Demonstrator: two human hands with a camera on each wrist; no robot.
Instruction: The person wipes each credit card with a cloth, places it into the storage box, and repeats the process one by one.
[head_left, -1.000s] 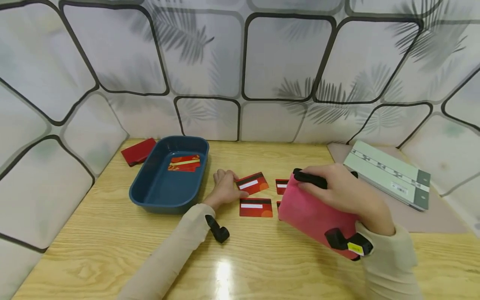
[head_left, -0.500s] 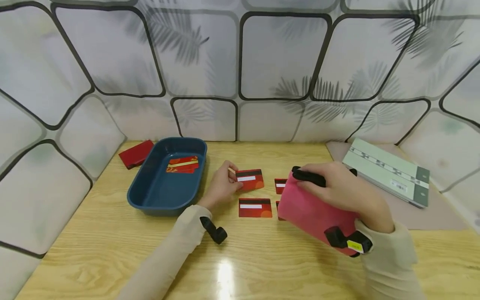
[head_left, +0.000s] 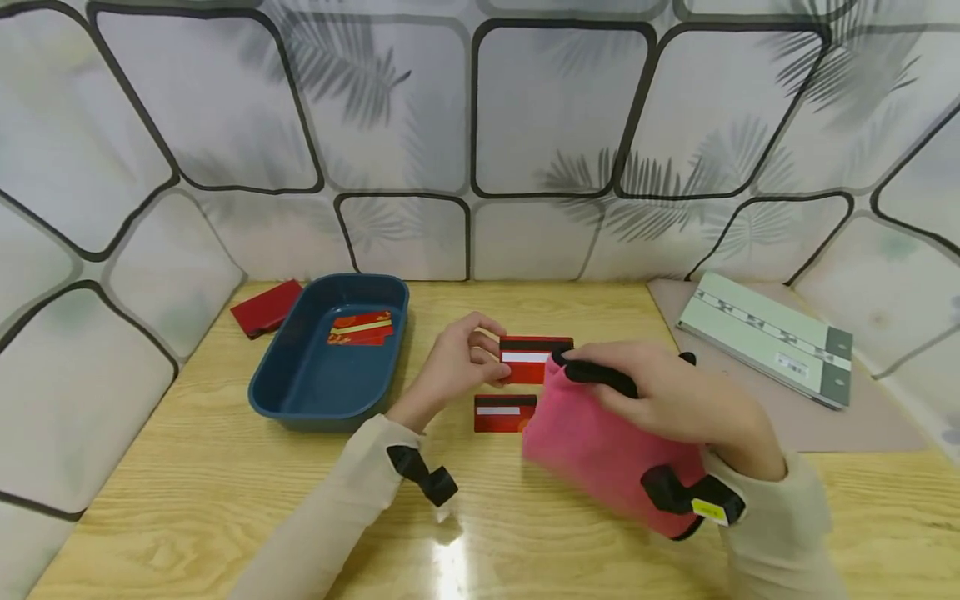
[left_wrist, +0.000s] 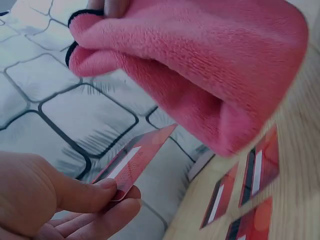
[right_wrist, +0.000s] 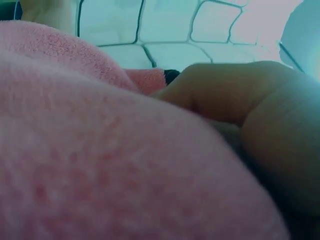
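My left hand (head_left: 465,362) pinches a red card with a black stripe and white strip (left_wrist: 137,162) at its left end, between thumb and fingers. The left wrist view shows this card raised and tilted above the wood. Opposite it, my right hand (head_left: 667,392) grips a folded pink plush cloth (head_left: 600,450) by its black-trimmed edge. The cloth hangs close to the card's right end and overlaps it in the head view. Similar red cards (left_wrist: 262,167) lie on the table below the cloth; in the head view one such card (head_left: 502,413) shows, partly covered.
A blue oblong tray (head_left: 300,400) stands left of my left hand, with red-and-gold cards (head_left: 360,328) inside. Behind its left side lies a dark red flat case (head_left: 266,308). A pale green notebook (head_left: 765,333) rests on a greyish mat (head_left: 810,425) at the right.
The left hand has taken a card off the table, lifted it and carried it right towards the cloth. The right hand has shifted slightly left with the cloth.
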